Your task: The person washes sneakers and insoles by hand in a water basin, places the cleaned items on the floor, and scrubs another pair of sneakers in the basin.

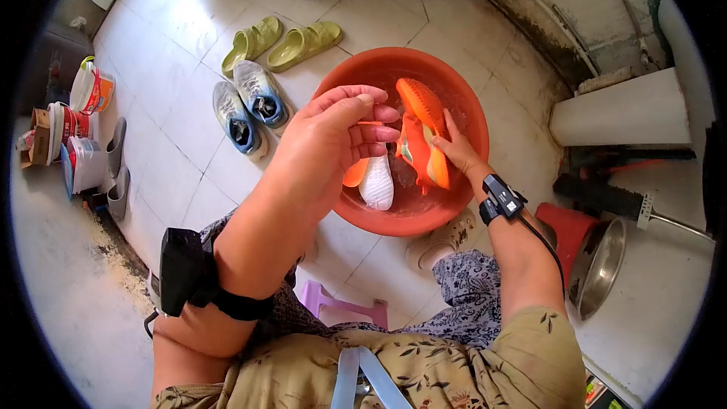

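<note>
Over the left side of an orange-red basin [348, 216], my left hand [352, 125] is raised with curled fingers; an orange strip shows at its fingers, possibly a shoelace. My right hand [460, 150] grips an orange shoe [421, 106] at its right side, the shoe tilted on edge inside the basin. Below my left hand lies another shoe with its white patterned sole [376, 184] facing up, partly hidden by that hand. Some water appears to be in the basin.
Blue-grey sneakers [261, 95] and green slippers [304, 45] stand left of the basin. Buckets [89, 163] and grey slippers [117, 189] are at the far left. A purple stool [341, 303] is between my legs. At the right are a metal bowl [602, 269] and a brush [598, 195].
</note>
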The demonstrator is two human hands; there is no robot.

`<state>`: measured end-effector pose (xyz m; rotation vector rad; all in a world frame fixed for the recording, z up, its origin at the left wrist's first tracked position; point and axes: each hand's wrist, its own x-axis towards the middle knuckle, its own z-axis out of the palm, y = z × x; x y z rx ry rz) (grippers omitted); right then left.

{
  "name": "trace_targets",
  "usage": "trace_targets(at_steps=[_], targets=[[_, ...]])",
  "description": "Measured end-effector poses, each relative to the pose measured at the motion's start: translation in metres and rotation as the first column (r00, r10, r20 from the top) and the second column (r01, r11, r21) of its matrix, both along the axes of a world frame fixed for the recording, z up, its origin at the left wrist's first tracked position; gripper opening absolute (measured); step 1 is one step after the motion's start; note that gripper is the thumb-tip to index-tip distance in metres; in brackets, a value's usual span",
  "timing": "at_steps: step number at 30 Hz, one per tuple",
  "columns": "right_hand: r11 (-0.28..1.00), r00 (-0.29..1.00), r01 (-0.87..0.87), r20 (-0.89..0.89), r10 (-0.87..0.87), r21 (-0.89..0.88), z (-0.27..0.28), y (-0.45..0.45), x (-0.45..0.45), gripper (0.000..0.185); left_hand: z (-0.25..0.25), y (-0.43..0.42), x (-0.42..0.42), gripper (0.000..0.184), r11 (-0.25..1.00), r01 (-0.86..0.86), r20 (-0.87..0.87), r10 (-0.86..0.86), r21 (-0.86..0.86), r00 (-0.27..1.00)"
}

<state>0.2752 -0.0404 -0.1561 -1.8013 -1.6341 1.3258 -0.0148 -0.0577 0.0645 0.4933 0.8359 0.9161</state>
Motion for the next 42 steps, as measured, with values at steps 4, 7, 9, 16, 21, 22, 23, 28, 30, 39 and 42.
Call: trace_targets(at_steps=[4, 7, 9, 16, 21, 22, 23, 28, 30, 39, 42], targets=[[0.993, 0.978, 0.114, -0.177, -0.115, -0.014, -0.027, 0.0, 0.004, 0.079, 0.002, -0.001, 0.0, 0.023, 1.0, -0.012, 0.007, 0.012, -0.013, 1.0], [0.993, 0.993, 0.115, -0.03, -0.116, -0.024, -0.034, -0.008, -0.006, 0.08, 0.004, -0.001, 0.0, 0.023, 1.0, -0.001, 0.004, 0.001, 0.005, 1.0], [0.99, 0.982, 0.127, 0.15, -0.117, -0.057, -0.03, -0.017, -0.028, 0.081, 0.003, 0.0, 0.0, 0.024, 1.0, 0.012, 0.005, -0.012, 0.005, 1.0], [0.99, 0.701, 0.132, 0.71, -0.064, -0.041, -0.065, -0.049, -0.086, 0.096, 0.002, 0.002, 0.003, 0.025, 0.999, 0.018, -0.05, -0.02, -0.04, 0.999], [0.95, 0.729, 0.214, 0.685, 0.0, -0.228, -0.049, -0.031, -0.086, 0.095, 0.002, 0.002, 0.005, 0.025, 0.998, 0.022, -0.057, -0.025, -0.051, 0.998], [0.917, 0.793, 0.227, 0.609, 0.022, -0.328, -0.046, -0.023, -0.081, 0.094, 0.002, 0.004, 0.005, 0.025, 0.999, 0.026, -0.059, -0.029, -0.046, 0.998], [0.919, 0.791, 0.226, 0.612, 0.02, -0.323, -0.049, -0.021, -0.074, 0.094, 0.0, 0.004, 0.004, 0.024, 0.998, 0.022, -0.046, -0.025, -0.057, 0.999], [0.965, 0.97, 0.241, 0.036, -0.239, -0.106, -0.046, -0.018, -0.037, 0.099, -0.015, 0.01, 0.006, 0.021, 0.997, -0.008, -0.092, 0.001, -0.075, 0.996], [0.969, 0.963, 0.238, -0.116, -0.245, -0.069, -0.044, -0.016, -0.032, 0.099, -0.024, 0.011, 0.009, 0.022, 0.996, -0.01, -0.107, 0.001, -0.088, 0.994], [0.894, 0.635, 0.31, -0.629, -0.447, -0.322, 0.093, -0.025, -0.028, 0.064, -0.05, 0.014, 0.034, 0.029, 0.999, -0.032, -0.372, 0.017, -0.035, 0.928], [0.921, 0.564, 0.289, -0.731, -0.385, -0.262, 0.133, -0.026, -0.026, 0.058, -0.054, 0.01, 0.054, 0.037, 0.989, 0.042, -0.329, -0.086, -0.139, 0.94]])
